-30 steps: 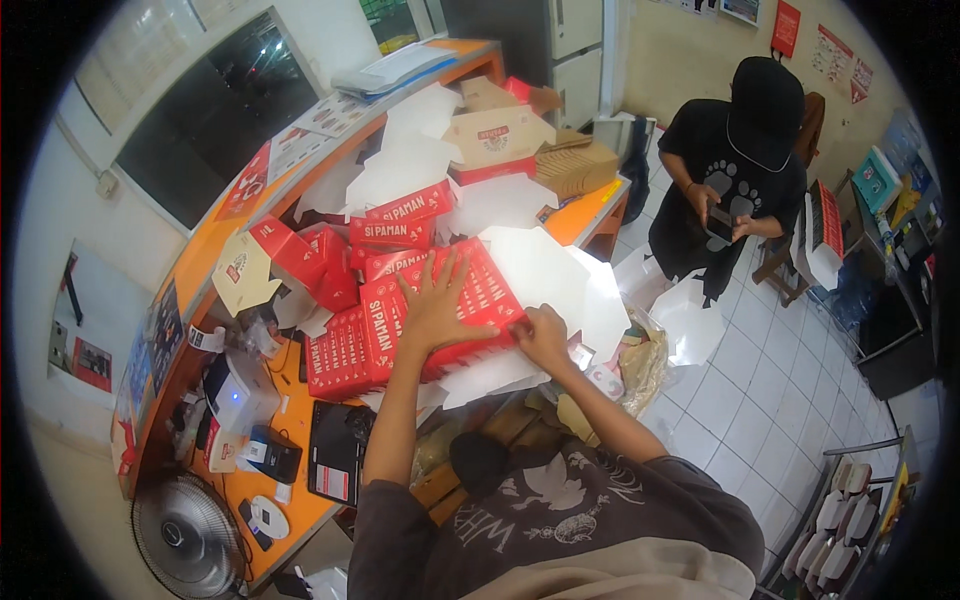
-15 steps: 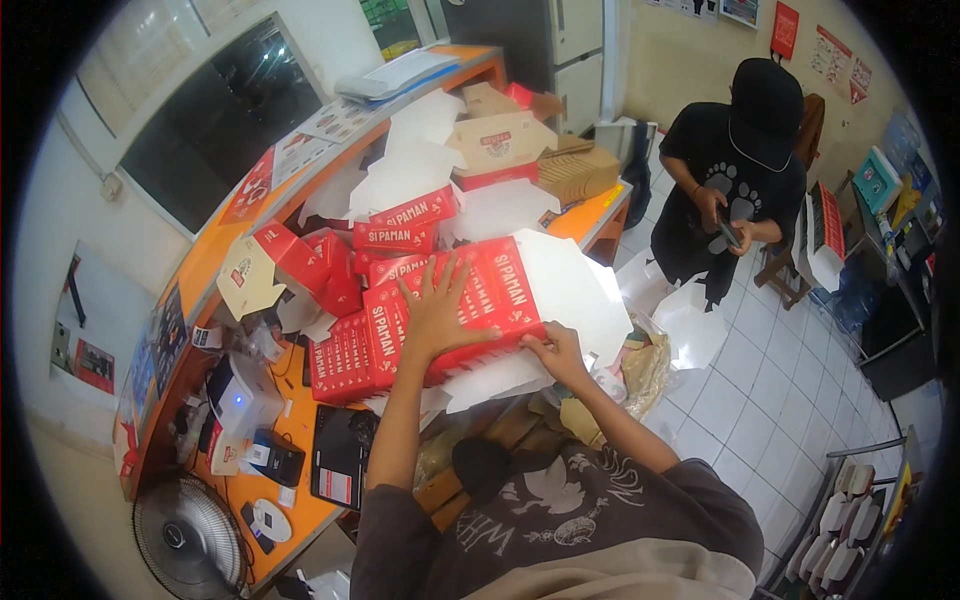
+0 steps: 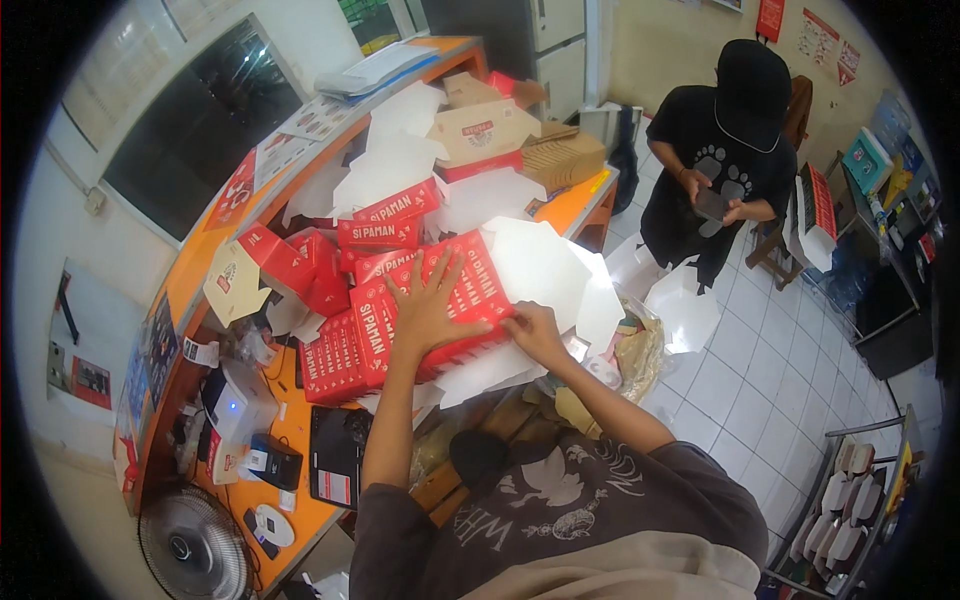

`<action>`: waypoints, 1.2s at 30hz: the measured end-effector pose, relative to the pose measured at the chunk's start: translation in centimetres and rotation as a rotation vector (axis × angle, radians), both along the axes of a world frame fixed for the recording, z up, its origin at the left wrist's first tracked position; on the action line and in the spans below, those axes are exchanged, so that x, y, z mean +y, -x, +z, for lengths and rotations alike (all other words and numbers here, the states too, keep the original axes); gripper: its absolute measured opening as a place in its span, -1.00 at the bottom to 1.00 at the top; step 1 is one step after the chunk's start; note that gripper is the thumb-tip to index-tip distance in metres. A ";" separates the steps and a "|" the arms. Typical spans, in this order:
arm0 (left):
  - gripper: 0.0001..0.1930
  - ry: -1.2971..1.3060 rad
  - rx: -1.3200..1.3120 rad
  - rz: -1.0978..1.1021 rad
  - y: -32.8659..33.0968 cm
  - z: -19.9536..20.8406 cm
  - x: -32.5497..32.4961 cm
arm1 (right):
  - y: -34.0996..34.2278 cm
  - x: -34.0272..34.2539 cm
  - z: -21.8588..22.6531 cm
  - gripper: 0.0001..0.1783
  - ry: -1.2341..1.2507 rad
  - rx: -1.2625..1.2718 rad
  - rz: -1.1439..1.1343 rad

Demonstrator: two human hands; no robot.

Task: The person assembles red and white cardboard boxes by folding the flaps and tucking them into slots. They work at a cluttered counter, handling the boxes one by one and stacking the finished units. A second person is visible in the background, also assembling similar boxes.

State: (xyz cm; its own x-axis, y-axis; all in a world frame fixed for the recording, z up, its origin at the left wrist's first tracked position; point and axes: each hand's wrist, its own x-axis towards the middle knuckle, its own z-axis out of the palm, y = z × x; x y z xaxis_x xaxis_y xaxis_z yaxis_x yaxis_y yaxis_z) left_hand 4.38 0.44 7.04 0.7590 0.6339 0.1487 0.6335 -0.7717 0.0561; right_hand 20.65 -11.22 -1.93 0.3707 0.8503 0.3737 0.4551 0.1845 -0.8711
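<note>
A row of red folding food cartons (image 3: pixel 365 330) with white lettering lies across the orange counter, nested side by side, with white inner flaps (image 3: pixel 545 270) spread out to the right. My left hand (image 3: pixel 432 312) lies on top of the row with its fingers spread. At the right end of the row, the fingers of my right hand (image 3: pixel 535 332) are curled onto the lower corner of the end carton; the fingertips are partly hidden. Behind the row are more red cartons (image 3: pixel 380 232), some with brown lids (image 3: pixel 485 132).
A black tablet (image 3: pixel 337 455), a white printer (image 3: pixel 240 400) and a fan (image 3: pixel 190 545) stand on the left. To the right, a person in black (image 3: pixel 720 170) holds a phone (image 3: pixel 711 205). A clear plastic bag (image 3: pixel 638 360) and open cartons (image 3: pixel 680 305) are beside the counter.
The view has shifted slightly, moving the counter and cartons left in the picture. My right hand stays at the end carton's corner, and my left hand remains spread on the row.
</note>
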 end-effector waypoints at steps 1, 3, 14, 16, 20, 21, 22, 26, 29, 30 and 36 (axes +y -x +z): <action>0.24 0.006 0.002 -0.001 -0.1 0.0 -0.1 | 0.1 -0.2 -0.3 -0.78 0.008 -0.006 -0.034; 0.24 0.010 0.011 0.008 0.1 0.2 -0.1 | 0.8 -0.6 0.5 -0.81 0.015 -0.013 -0.093; 0.23 -0.001 0.002 -0.012 0.2 0.0 0.1 | -2.9 -0.7 1.1 -0.72 0.076 -0.300 0.228; 0.23 0.004 0.006 -0.005 0.2 0.1 -0.1 | -3.8 -0.4 2.1 -0.71 0.226 -0.554 0.244; 0.24 -0.002 0.034 -0.002 -0.2 0.3 -0.5 | -4.9 1.7 -1.4 -0.81 0.182 -0.595 0.265; 0.24 -0.005 0.047 0.009 -0.1 0.3 -0.6 | -4.7 1.7 -1.2 -0.83 0.149 -0.607 0.264; 0.25 -0.004 0.047 0.023 -0.1 0.4 -0.3 | -4.3 1.8 -1.1 -0.85 0.117 -0.618 0.263; 0.26 0.025 0.043 0.039 -0.4 0.4 -0.5 | -0.9 1.8 -4.3 -0.88 0.078 -0.401 0.188; 0.26 0.025 0.031 0.043 -0.3 0.4 -0.3 | -2.0 1.7 -4.4 -0.86 0.043 -0.346 0.306; 0.26 0.024 0.027 0.043 -0.2 0.4 -0.2 | -2.3 1.6 -4.7 -0.85 0.037 -0.343 0.351; 0.25 0.013 0.012 0.017 -0.2 0.5 -0.2 | -3.8 1.4 -5.2 -0.78 0.016 -0.291 0.439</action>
